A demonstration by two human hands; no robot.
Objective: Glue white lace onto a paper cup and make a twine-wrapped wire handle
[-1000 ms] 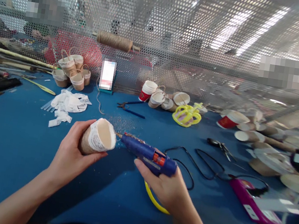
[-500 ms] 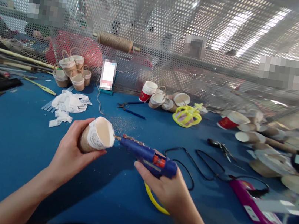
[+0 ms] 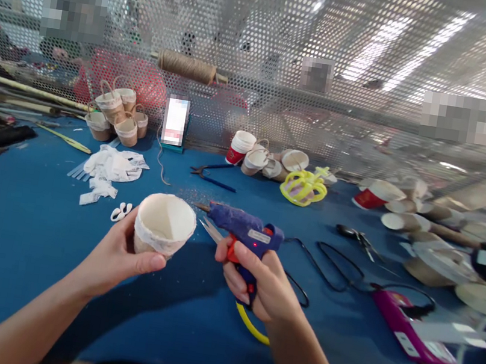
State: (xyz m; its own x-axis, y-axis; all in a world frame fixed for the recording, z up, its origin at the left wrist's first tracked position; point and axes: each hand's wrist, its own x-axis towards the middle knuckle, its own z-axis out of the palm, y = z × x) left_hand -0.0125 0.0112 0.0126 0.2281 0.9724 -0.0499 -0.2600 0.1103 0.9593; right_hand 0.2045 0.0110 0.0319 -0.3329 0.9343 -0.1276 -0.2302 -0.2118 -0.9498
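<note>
My left hand (image 3: 120, 252) is closed around a paper cup (image 3: 163, 228) with a whitish wrapped band below its rim, its open mouth tilted toward me. A blue hot glue gun (image 3: 241, 225) is gripped in my right hand (image 3: 259, 275), with fingers at its orange trigger. The nozzle points left, just beyond the cup's right rim and apart from it. Scissors (image 3: 211, 230) lie on the table, their blades showing behind the gun and their handles (image 3: 121, 211) beside my left fingers; the cup hides the middle part.
White fabric scraps (image 3: 115, 166) lie at the left, near small twine-handled cups (image 3: 110, 110). Pliers (image 3: 214, 176), a yellow crown-shaped piece (image 3: 304, 186) and more cups (image 3: 255, 159) stand farther back. A black cord (image 3: 330, 268) runs right to a purple power strip (image 3: 412, 332).
The glue gun has rolled upright and its nozzle has lifted away from the cup's rim. The cup has turned and shifted slightly right, uncovering the scissors' white handles.
</note>
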